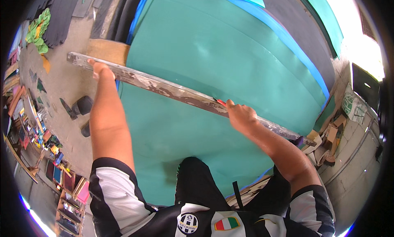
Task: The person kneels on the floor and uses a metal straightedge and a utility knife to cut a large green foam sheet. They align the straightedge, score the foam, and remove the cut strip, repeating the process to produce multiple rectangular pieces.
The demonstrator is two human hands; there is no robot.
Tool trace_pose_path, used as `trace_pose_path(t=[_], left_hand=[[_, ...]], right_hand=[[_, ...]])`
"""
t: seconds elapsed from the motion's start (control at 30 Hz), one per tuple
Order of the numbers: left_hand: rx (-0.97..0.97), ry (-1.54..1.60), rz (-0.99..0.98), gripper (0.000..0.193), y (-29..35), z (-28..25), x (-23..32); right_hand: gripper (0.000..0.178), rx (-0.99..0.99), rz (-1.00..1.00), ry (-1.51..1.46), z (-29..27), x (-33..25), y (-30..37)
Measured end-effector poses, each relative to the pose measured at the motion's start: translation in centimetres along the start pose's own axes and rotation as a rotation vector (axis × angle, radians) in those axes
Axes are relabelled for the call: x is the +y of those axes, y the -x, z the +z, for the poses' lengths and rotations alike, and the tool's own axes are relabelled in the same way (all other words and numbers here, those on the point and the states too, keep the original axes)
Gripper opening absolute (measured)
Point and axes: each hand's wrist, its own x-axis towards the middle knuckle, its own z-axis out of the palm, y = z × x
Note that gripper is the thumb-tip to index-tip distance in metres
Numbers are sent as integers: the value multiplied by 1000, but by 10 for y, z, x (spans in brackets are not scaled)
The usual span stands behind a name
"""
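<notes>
A large green sheet [193,44] spreads in front of me, and a long, worn wooden board [164,87] with flaking paint lies slantwise across it. Near the board's left end, my left hand [102,70] is closed over it, pressing it down past the sheet's edge. My right hand [243,117] rests over the board right of its middle. Its fingers pinch a slim red tool [221,102], whose dark tip meets the sheet along the board's far edge. Whether it is a cutter or a pen I cannot make out. My knee [195,171] rests on the sheet's near part.
Blue [283,27] and dark sheets [303,35] lie beneath and beyond the green one. Black sandals [83,105] and green scraps are on the floor at left, near crowded shelves [67,175]. Cardboard pieces [334,132] lean by the block wall at right.
</notes>
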Motion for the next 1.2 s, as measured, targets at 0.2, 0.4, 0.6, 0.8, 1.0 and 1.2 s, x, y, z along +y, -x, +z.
trace_pose_path(t=[0.2,0.4,0.6,0.8,1.0,1.2], left_hand=[[-36,96,-1,105,-1,3,-1],[-106,143,97,107,-25,7,-6],[-185,93,158,88,-18,5,-8],[-232,117,190,82,-33,8,-10],[-307,146,261,88,-66,14,-15],[-296,117,314,90,-64,18,-11]], right_hand=[[24,-137,74,79,15,56,32],[24,-35,73,79,56,119,61],[25,9,51,116,90,165,74],[27,-27,81,122,103,207,95],[27,-63,164,173,126,248,118],[26,33,115,224,134,258,122]])
